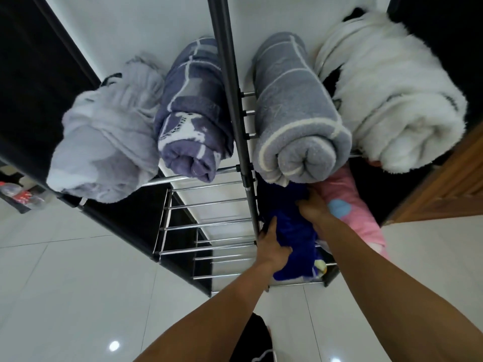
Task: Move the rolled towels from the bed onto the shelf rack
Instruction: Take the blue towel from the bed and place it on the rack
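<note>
Several rolled towels lie side by side on the top tier of the metal shelf rack [203,205]: a pale grey towel [104,142], a purple patterned towel [193,118], a grey towel with white lines [295,118] and a white fluffy towel [392,100]. On the tier below lie a dark blue rolled towel [292,241] and, to its right, a pink towel [350,205]. My left hand [271,246] grips the blue towel's left side. My right hand [313,207] presses on its far right side, next to the pink one; its fingertips are hidden under the grey roll.
A dark upright pole [230,82] divides the rack in the middle. Black fabric panels [125,212] flank the rack on the left. A wooden door [454,184] is at the right. Glossy white floor tiles [78,283] spread below. Bottles [18,194] stand at the far left.
</note>
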The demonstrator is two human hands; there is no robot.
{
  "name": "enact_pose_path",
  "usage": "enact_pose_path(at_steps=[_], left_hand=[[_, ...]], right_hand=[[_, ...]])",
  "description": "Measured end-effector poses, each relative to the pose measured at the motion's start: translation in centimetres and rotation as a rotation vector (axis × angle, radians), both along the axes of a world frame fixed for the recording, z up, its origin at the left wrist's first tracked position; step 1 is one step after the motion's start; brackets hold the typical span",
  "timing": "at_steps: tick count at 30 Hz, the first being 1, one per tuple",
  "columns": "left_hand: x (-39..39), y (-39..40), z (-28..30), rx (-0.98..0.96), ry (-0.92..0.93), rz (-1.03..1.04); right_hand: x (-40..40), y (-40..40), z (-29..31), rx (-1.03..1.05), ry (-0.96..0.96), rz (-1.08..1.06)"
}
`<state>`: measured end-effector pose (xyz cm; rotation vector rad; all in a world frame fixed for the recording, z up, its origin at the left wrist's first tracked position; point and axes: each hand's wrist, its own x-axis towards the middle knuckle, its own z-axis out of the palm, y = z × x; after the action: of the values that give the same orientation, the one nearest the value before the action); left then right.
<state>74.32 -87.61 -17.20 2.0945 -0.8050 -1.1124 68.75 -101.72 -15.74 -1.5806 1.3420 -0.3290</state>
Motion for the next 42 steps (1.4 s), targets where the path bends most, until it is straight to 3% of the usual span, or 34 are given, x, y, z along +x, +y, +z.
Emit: enact_pose_path(at_steps=[7,17,23,30,36,42], left_hand=[[-1.0,1.9,3.5,0.087,-0.079,-0.146],[-4.1,4.7,9.7,0.103,-0.271,-0.412],[-8.5,6.8,13.2,0.089,-0.234,-0.643],[-14.2,10.1,15.2,-0.054,-0.173,-0.910],[-22.8,16.1,15.9,-0.102,-0.091,-1.232],[-34.3,27.3,16.8,-0.128,0.031,-1.618]], right_hand=[[-3.7,3.2,2.6,0.017,0.120,0.100],[-12.5,10.2,10.1,0.008,0.026,-0.010],[-19.8,16.9,13.7,0.142,-0.136,-0.246],[-27.3,27.2,16.5,0.036,-0.162,-0.550],[-34.7,42.8,17.5,-0.016,-0.157,-0.911],[-42.0,61.3,17.2,-0.102,-0.165,-1.446]])
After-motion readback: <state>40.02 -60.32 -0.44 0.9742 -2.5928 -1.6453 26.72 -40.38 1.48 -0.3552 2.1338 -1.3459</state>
